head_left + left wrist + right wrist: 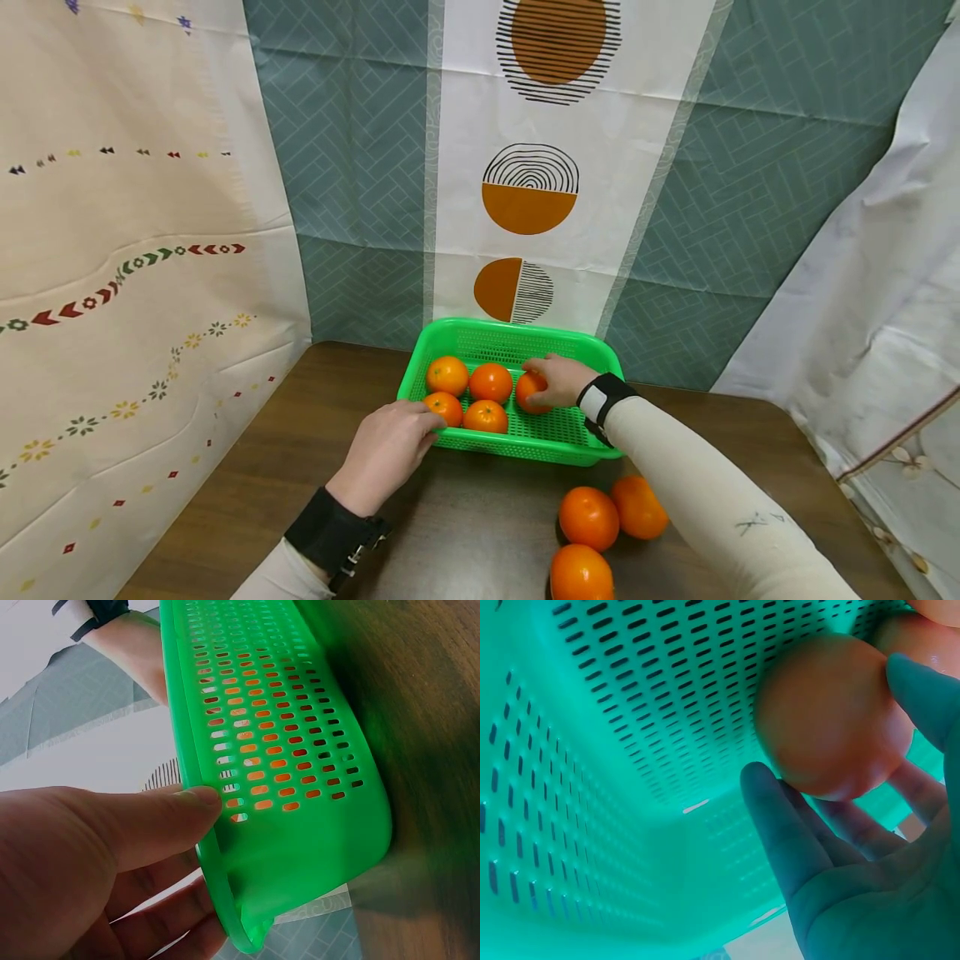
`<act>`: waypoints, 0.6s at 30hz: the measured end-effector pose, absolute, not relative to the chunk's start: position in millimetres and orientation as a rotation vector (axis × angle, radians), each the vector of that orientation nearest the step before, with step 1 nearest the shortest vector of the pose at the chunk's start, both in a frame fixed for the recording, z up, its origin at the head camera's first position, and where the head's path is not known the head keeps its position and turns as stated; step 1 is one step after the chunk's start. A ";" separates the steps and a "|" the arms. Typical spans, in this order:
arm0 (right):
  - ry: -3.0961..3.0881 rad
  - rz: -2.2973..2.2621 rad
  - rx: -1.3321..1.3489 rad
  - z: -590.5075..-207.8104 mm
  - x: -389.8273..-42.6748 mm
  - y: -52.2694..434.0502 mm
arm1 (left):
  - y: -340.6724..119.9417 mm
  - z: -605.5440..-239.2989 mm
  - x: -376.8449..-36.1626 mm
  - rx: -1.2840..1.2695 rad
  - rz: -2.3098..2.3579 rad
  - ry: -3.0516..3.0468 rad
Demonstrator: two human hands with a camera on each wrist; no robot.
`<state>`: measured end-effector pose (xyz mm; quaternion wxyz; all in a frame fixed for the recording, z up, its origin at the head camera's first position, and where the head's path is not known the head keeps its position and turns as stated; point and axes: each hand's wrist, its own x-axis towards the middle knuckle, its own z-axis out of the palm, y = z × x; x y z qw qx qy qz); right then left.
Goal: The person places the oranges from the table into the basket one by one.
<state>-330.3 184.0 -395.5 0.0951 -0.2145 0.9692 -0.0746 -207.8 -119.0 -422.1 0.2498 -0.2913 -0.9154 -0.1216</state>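
A green plastic basket (517, 446) with perforated walls stands on the table near the back wall. My left hand (393, 450) pinches its near left rim, the thumb (161, 825) outside and the other fingers on the inner side. Inside the basket, my right hand (562, 379) holds an orange (829, 720), with thumb and fingers spread around it. That orange sits low, close to the basket's perforated floor; whether it touches is hard to tell. Several other oranges (486, 416) lie together in the basket's left half.
Three oranges (589, 518) lie on the brown wooden table (480, 517) in front of the basket, to the right, beside and partly under my right forearm. A patterned cloth (360, 167) hangs behind the basket, with pale cloths at both sides.
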 end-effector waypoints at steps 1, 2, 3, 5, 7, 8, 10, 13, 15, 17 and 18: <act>2.873 -0.221 -0.633 -395.7 -330.3 184.5 | -118.8 -422.1 -207.7 -0.795 -0.331 -2.490; 2.872 -0.222 -0.631 -395.8 -330.1 184.9 | -118.6 -422.0 -207.7 -0.796 -0.330 -2.487; 2.870 -0.224 -0.630 -395.7 -330.0 185.2 | -118.5 -422.0 -207.6 -0.798 -0.330 -2.484; 2.870 -0.225 -0.633 -395.5 -329.3 185.9 | -118.2 -421.9 -207.5 -0.799 -0.331 -2.481; 2.871 -0.227 -0.640 -395.4 -328.9 186.5 | -118.0 -421.6 -207.5 -0.801 -0.332 -2.480; 2.873 -0.227 -0.647 -395.2 -328.5 187.0 | -118.0 -421.5 -207.4 -0.800 -0.332 -2.479; 2.877 -0.228 -0.663 -395.4 -328.1 188.1 | -118.1 -421.1 -207.3 -0.799 -0.334 -2.480; 2.880 -0.229 -0.688 -394.7 -326.8 189.7 | -118.3 -420.7 -206.9 -0.796 -0.337 -2.482; 2.882 -0.219 -0.699 -392.6 -324.6 190.4 | -118.4 -420.5 -206.9 -0.798 -0.340 -2.483; 2.885 -0.202 -0.715 -388.7 -321.2 190.8 | -118.6 -420.3 -206.9 -0.802 -0.341 -2.479; 2.886 -0.197 -0.723 -386.2 -319.1 191.1 | -118.7 -420.2 -206.8 -0.805 -0.341 -2.474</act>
